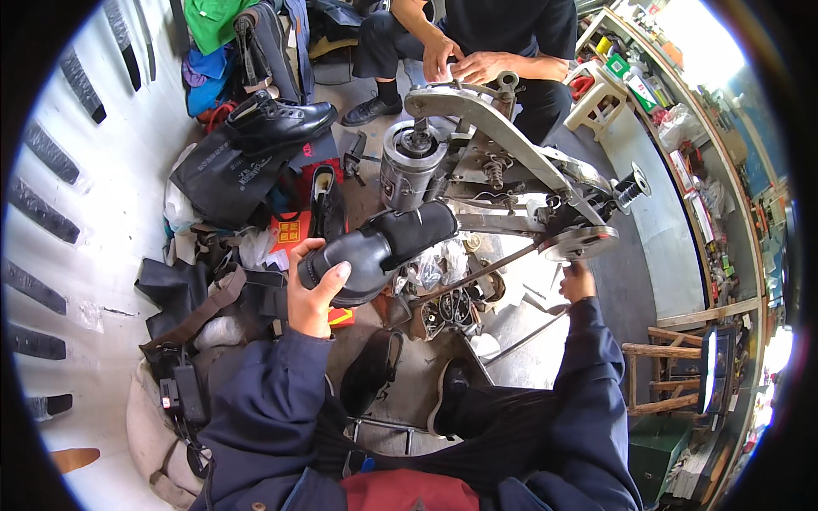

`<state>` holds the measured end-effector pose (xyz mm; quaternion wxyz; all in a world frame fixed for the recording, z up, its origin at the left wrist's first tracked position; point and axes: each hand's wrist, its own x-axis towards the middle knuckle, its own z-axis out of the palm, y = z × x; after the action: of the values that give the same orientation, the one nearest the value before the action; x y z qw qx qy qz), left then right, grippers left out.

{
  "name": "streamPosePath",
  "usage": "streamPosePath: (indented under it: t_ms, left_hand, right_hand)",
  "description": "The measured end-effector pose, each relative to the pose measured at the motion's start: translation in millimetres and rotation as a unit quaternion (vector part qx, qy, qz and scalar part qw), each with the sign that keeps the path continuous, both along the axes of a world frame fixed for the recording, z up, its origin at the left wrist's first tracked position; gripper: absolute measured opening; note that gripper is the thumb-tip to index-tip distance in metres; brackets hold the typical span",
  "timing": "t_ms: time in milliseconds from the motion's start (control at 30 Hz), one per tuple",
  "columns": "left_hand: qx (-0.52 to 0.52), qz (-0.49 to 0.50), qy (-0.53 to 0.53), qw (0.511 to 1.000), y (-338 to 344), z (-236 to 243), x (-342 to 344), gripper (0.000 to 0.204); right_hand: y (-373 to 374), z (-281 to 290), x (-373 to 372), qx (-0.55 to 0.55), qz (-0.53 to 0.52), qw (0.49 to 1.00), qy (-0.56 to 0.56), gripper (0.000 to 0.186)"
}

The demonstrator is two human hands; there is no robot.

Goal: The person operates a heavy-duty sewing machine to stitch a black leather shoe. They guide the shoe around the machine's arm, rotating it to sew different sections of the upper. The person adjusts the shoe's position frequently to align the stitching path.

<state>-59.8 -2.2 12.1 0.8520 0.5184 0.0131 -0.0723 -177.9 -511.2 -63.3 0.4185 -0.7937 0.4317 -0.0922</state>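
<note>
My left hand (311, 294) is wrapped around the rounded toe end of a black leather boot (362, 260), thumb on top. The boot tilts up to the right. Its shaft end meets the arm of a metal shoe-stitching machine (490, 119); the exact contact there is hidden. My right hand (580, 283) is closed beneath the rim of the machine's hand wheel (581, 243), at the right side. The wheel's grip is mostly hidden by my fingers. A thread spool (632, 187) stands out beyond the wheel.
Opposite, a seated person's hands (464, 64) are behind the machine. Black shoes (281, 119), bags and scraps pile up at left. A loose black shoe (372, 372) lies between my feet. A bin of small parts (452, 315) sits under the machine. Shelves (707, 204) and a wooden stool (665, 349) stand right.
</note>
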Motion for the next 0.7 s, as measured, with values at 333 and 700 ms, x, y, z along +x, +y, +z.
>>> streamPosePath:
  t_ms: [333,700]
  left_hand:
    - [0.012,-0.007,0.005,1.000,-1,-1,-1,0.056]
    - [0.003,0.002,-0.015,1.000,-3,4,-3,0.057]
  right_hand:
    - [8,90,-2,-0.154,0.029,0.963,-0.221,0.019]
    - [69,38,18,0.119,0.165,0.973,-0.108,0.033]
